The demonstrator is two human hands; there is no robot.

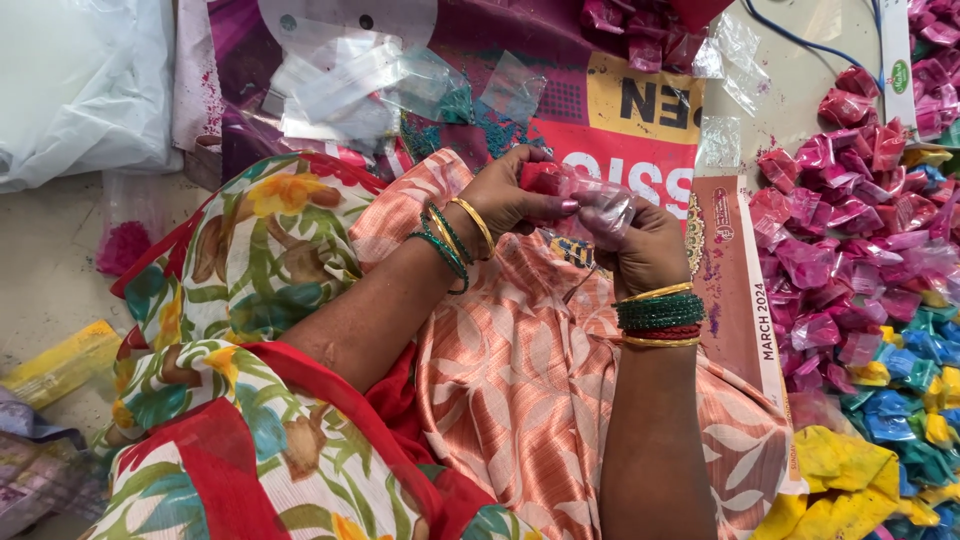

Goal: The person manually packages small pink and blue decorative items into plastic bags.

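Note:
My left hand (pixel 515 195) and my right hand (pixel 648 250) meet over my lap. Between them they pinch a small clear plastic pouch (pixel 590 200) with red powder in its left end. The left fingers close on the red-filled end, the right fingers grip the clear end. Both wrists wear green, gold and red bangles. An orange leaf-patterned cloth (pixel 520 380) covers my lap beneath the hands.
A large heap of filled pink, red, blue and yellow pouches (pixel 860 260) lies on the floor at right. Empty clear pouches (pixel 350 85) lie ahead on a printed sheet (pixel 620 130). A white plastic bag (pixel 80 80) sits top left. Pink powder spill (pixel 122 245) at left.

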